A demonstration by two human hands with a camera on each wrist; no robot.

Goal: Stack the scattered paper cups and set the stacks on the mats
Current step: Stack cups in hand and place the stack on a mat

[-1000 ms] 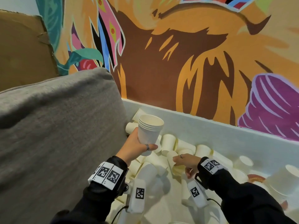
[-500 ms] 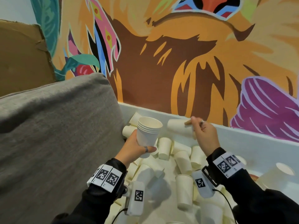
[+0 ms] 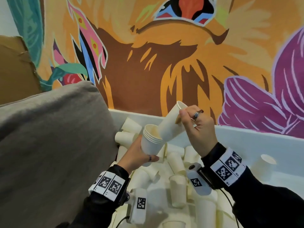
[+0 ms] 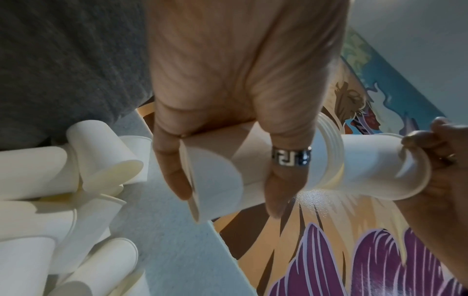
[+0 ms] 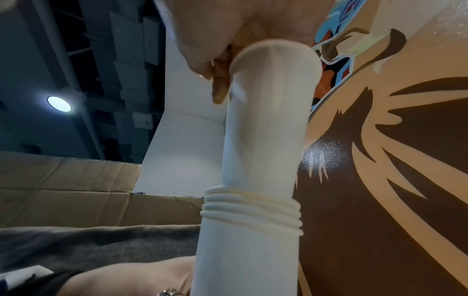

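Note:
My left hand (image 3: pixel 139 155) grips a stack of several white paper cups (image 3: pixel 150 142), its mouth tilted up to the right. My right hand (image 3: pixel 195 129) pinches the rim of a single white cup (image 3: pixel 172 124), whose base sits partly inside the stack's mouth. In the left wrist view the fingers and thumb (image 4: pixel 286 176) wrap the stack (image 4: pixel 228 172), and the single cup (image 4: pixel 372 160) sticks out of its rims. The right wrist view looks down the single cup (image 5: pixel 268 124) into the stacked rims (image 5: pixel 250 210). Many loose cups (image 3: pixel 177 188) lie on the white surface below. No mat is in view.
A grey cushion (image 3: pixel 49 145) rises at the left, close to my left hand. A painted mural wall (image 3: pixel 164 63) stands behind a white ledge (image 3: pixel 246 142). Brown cardboard (image 3: pixel 14 71) is at the far left. More cups (image 3: pixel 264 163) lie at the right.
My right hand lifted a single cup from the pile, carried it left and set its base into the mouth of the stack. The left hand tilted the stack toward it.

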